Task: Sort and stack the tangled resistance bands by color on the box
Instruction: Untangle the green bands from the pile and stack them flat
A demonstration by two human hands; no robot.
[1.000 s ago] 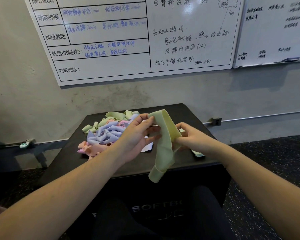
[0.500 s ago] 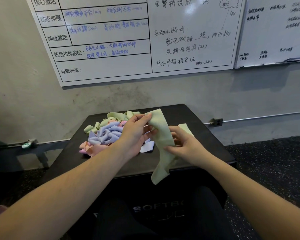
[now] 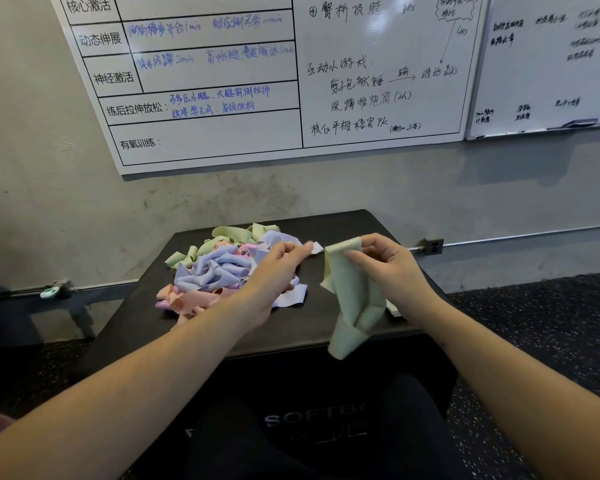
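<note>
A tangled pile of resistance bands (image 3: 219,271) in green, lavender, pink and peach lies on the left half of the black box (image 3: 347,225). My right hand (image 3: 388,268) pinches the top of a pale green band (image 3: 352,306), which hangs folded down past the box's front edge. My left hand (image 3: 278,271) hovers over the right side of the pile, apart from the green band. Its fingers are loosely extended, with the tips beside a pale lavender band end (image 3: 315,247). A flat pale band (image 3: 394,310) shows on the box below my right wrist.
The box stands against a grey wall under two whiteboards (image 3: 291,81). A rail with a wall socket (image 3: 433,245) runs along the wall to the right. Speckled dark floor (image 3: 541,323) lies on the right side. My dark-clothed knees are below the box front.
My left hand has let go of the green band and drawn left toward the pile. My right hand has shifted its grip up to the band's top and holds it alone.
</note>
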